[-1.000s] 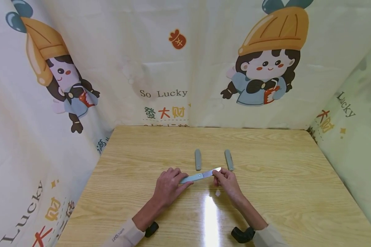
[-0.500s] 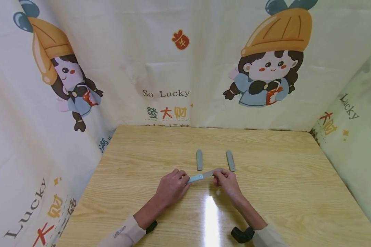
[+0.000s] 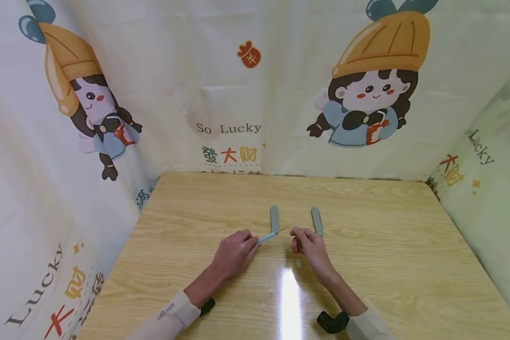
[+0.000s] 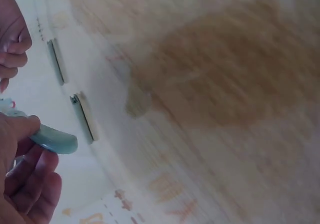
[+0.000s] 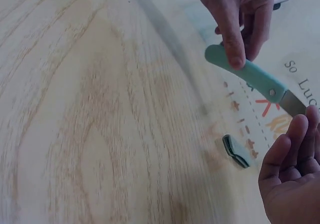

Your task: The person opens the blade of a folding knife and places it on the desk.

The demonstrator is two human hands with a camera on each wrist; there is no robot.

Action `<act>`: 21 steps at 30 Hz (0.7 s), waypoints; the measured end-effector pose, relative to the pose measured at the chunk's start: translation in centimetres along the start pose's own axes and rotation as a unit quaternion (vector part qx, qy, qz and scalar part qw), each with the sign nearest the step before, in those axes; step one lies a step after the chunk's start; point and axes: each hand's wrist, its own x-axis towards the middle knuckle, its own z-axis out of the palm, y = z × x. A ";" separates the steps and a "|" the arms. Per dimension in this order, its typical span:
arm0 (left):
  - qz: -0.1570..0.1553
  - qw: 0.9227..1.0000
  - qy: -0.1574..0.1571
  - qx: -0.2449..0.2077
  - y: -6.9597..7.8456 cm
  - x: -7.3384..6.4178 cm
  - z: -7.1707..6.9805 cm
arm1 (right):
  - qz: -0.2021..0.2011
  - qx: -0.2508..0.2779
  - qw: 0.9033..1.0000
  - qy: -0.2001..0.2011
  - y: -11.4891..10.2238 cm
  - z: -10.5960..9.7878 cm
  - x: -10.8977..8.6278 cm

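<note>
Knife handle (image 5: pixel 260 82): smooth plastic look, slight sheen; blade (image 5: pixel 293 103): smooth metal; rivet (image 5: pixel 272 92): shiny metal; closed knives (image 3: pixel 274 218): matt, plastic-looking; tabletop (image 3: pixel 195 203): wood-grained, glossy; backdrop (image 3: pixel 170 56): printed cloth, lightly creased; sleeves (image 3: pixel 167 315): matt cloth.

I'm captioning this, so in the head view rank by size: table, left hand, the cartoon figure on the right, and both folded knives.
1. Table
2. Cartoon figure
3. Left hand
4. Left folded knife, right folded knife: look alike, unranked
</note>
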 end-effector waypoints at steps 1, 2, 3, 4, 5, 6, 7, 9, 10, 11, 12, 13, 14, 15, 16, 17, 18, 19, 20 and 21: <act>-0.009 1.000 0.000 -0.010 -0.1 0.0 0.1 | -0.001 0.002 1.000 0.000 0.0 0.0 0.0; -0.019 1.000 -0.001 -0.020 -0.2 0.0 0.1 | -0.003 0.003 1.000 0.001 0.0 -0.1 0.0; -0.032 0.999 -0.004 -0.030 -0.3 0.0 0.1 | -0.003 0.004 1.000 0.001 0.0 -0.1 0.0; -0.046 0.998 -0.009 -0.043 -0.4 0.0 0.1 | -0.005 0.003 1.000 0.002 0.0 -0.2 0.0; -0.064 0.996 -0.015 -0.061 -0.4 0.1 0.1 | -0.007 0.001 1.000 0.003 0.0 -0.2 0.0; -0.086 0.993 -0.024 -0.083 -0.5 0.1 0.1 | -0.008 -0.002 1.000 0.004 0.1 -0.3 0.0; -0.111 0.987 -0.033 -0.109 -0.5 0.2 0.0 | -0.007 -0.005 1.000 0.008 0.1 -0.4 0.0; -0.171 0.968 -0.050 -0.175 -0.7 0.5 -0.3 | -0.005 -0.012 1.000 0.015 0.0 -0.4 -0.1; -0.201 0.956 -0.055 -0.207 -0.7 0.7 -0.4 | -0.004 -0.017 1.000 0.019 0.0 -0.5 -0.2; -0.230 0.943 -0.058 -0.235 -0.8 1.0 -0.5 | -0.003 -0.021 1.000 0.023 0.0 -0.5 -0.2; -0.256 0.929 -0.061 -0.260 -0.9 1.2 -0.6 | -0.001 -0.026 0.999 0.026 -0.1 -0.5 -0.3; -0.278 0.916 -0.064 -0.283 -1.0 1.5 -0.7 | 0.000 -0.030 0.999 0.026 -0.1 -0.5 -0.3; -0.295 0.905 -0.065 -0.300 -1.2 1.7 -0.8 | 0.002 -0.034 0.999 0.024 -0.1 -0.5 -0.4; -0.309 0.897 -0.069 -0.309 -1.4 1.9 -0.8 | 0.002 -0.038 0.999 0.020 -0.1 -0.6 -0.4; -0.318 0.891 -0.073 -0.315 -1.6 2.0 -0.7 | 0.004 -0.039 0.999 0.015 -0.1 -0.6 -0.5; -0.327 0.885 -0.077 -0.323 -1.8 2.2 -0.6 | 0.006 -0.040 0.999 0.010 -0.1 -0.6 -0.5; -0.336 0.878 -0.081 -0.330 -2.1 2.3 -0.4 | 0.007 -0.042 0.999 0.004 -0.1 -0.7 -0.6; -0.342 0.875 -0.085 -0.333 -2.4 2.3 -0.3 | 0.011 -0.039 0.999 -0.002 0.0 -0.7 -0.6; -0.346 0.873 -0.087 -0.332 -2.7 2.4 0.0 | 0.015 -0.038 0.999 -0.006 0.0 -0.8 -0.7; -0.351 0.871 -0.091 -0.331 -3.0 2.4 0.3 | 0.018 -0.036 0.999 -0.010 0.1 -0.8 -0.7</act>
